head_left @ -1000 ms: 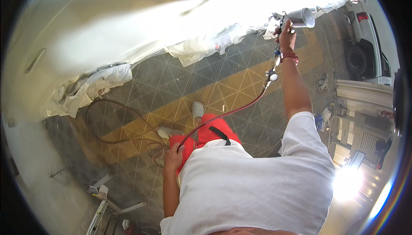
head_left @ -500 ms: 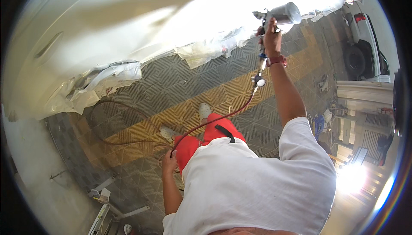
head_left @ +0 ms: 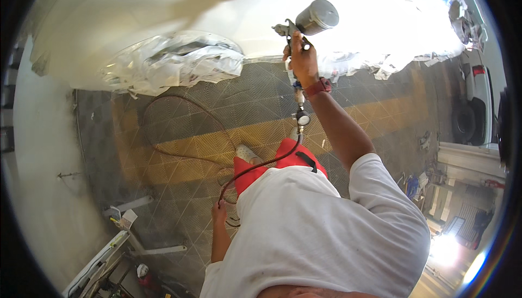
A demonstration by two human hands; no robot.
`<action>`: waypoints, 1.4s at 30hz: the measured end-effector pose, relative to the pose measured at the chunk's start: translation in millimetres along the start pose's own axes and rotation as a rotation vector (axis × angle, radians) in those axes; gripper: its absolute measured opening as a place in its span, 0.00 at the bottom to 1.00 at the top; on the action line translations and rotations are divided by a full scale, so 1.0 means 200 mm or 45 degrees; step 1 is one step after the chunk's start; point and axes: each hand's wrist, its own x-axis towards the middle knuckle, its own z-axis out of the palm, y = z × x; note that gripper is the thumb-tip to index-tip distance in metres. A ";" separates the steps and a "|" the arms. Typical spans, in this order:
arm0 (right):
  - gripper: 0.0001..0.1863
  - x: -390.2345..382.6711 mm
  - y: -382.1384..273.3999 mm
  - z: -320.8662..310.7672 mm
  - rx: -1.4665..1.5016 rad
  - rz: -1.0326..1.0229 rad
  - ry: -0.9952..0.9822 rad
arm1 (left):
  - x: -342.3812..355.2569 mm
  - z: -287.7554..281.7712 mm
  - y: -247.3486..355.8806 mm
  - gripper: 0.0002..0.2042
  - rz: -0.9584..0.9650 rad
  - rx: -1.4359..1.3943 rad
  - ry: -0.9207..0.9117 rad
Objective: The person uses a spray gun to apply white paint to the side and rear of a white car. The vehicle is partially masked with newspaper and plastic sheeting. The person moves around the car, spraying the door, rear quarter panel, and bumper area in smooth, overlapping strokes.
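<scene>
Raised in front of me, my right hand [head_left: 303, 61] is closed around the handle of a spray gun [head_left: 293, 30] with a grey paint cup on top. A round pressure gauge [head_left: 303, 118] hangs below the grip, where a dark red air hose [head_left: 260, 164] joins. The gun's nozzle end points left, beside a glossy white car body panel [head_left: 261, 4]. Down at my left side, my left hand [head_left: 219, 211] is closed on the hose, its fingers partly hidden. From there the hose loops over the floor.
Crumpled masking sheeting [head_left: 179, 61] covers the panel's lower edge. Patterned grey and yellow tiles form the floor [head_left: 353, 107]. A metal stand [head_left: 103, 254] is at the lower left, a bright work lamp [head_left: 445, 249] at the lower right. A white vehicle [head_left: 481, 94] stands at the far right.
My right hand and the spray gun have moved left along the panel. The view has turned, and my left hand still grips the hose.
</scene>
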 end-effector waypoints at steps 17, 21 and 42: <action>0.31 -0.26 -0.52 1.24 0.074 -0.039 -0.438 | 0.02 -0.19 -0.34 0.24 -0.270 -0.179 0.088; 0.30 -0.14 -0.50 1.09 0.110 0.016 -0.336 | 0.05 -0.14 -0.28 0.24 -0.200 -0.138 0.060; 0.31 0.35 0.03 -1.62 -0.257 -0.050 0.292 | -0.23 0.56 1.19 0.23 0.746 0.569 -0.156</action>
